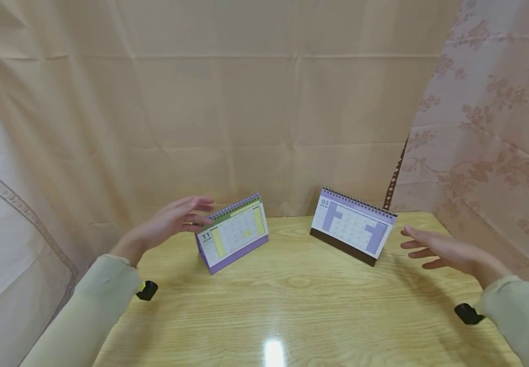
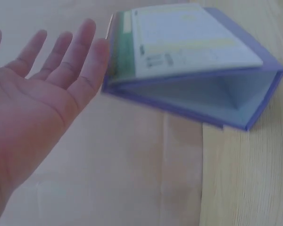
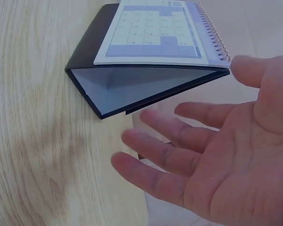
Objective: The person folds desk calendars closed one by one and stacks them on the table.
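Two spiral-bound desk calendars stand tent-like on the table, angled toward each other. The left one, a purple-based calendar (image 1: 234, 234) with green and yellow print, shows the number 11. My left hand (image 1: 175, 221) is beside its upper left corner, fingers extended and overlapping that corner in the head view. In the left wrist view the palm (image 2: 33, 113) faces up the frame with nothing in it. The right one, a dark-based calendar (image 1: 351, 224) with lilac print, shows 03. My right hand (image 1: 443, 250) hovers just right of it, fingers spread and holding nothing; its open side (image 3: 146, 87) faces that hand.
The wood-grain table (image 1: 292, 295) reaches back to a beige cloth (image 1: 223, 102) hanging behind. A floral cloth (image 1: 498, 117) hangs on the right, and a white cloth (image 1: 12, 255) on the left. Light reflects off the table's front middle.
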### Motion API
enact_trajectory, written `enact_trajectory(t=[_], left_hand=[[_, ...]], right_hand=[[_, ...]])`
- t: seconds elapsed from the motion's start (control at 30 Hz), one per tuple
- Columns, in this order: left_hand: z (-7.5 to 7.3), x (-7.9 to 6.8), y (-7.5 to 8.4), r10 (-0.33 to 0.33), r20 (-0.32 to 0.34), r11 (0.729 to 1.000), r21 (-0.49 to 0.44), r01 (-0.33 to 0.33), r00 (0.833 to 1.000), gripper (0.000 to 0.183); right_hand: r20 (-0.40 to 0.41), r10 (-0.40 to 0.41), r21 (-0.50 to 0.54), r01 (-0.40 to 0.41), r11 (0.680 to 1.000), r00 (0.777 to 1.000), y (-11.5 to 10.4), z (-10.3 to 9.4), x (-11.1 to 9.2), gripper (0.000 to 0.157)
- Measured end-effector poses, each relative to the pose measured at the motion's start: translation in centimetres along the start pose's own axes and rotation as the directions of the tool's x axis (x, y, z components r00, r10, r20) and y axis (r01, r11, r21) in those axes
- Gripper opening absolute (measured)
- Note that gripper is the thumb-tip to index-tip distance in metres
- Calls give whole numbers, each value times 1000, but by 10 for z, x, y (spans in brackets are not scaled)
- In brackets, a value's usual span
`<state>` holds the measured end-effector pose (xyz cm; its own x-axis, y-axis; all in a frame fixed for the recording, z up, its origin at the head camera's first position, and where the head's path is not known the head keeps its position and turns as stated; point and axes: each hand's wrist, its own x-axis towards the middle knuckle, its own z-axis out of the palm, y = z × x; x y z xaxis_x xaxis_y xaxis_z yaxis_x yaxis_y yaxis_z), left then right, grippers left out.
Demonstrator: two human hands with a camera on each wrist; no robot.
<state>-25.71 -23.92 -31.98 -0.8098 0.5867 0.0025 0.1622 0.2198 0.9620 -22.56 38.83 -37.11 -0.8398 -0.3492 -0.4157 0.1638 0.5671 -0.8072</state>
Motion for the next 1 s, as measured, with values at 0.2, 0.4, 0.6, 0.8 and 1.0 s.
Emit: enact_trajectory(t=[0.2, 0.4, 0.6, 0.8, 1.0], left_hand=[[23, 28, -1, -26, 58, 999, -30, 28, 998, 59], [44, 58, -9, -58, 125, 997, -38, 63, 991, 59], [65, 83, -10, -108, 161, 982, -135, 130, 981, 55], [74, 102, -12, -230, 258, 963, -78, 258, 938, 59], [78, 121, -16, -215, 296, 959, -116, 258, 931, 55]], right_hand=[[-21, -29, 13, 29, 999, 999, -4, 2, 2, 78], [-43, -27, 11, 27, 1000, 999, -7, 7, 7, 82], [-59, -37, 51, 40, 998, 998, -8, 7, 13, 84], [-55, -68, 180, 77, 981, 996, -9, 11, 19, 84], [-48, -92, 244, 101, 965, 995, -7, 13, 23, 84]])
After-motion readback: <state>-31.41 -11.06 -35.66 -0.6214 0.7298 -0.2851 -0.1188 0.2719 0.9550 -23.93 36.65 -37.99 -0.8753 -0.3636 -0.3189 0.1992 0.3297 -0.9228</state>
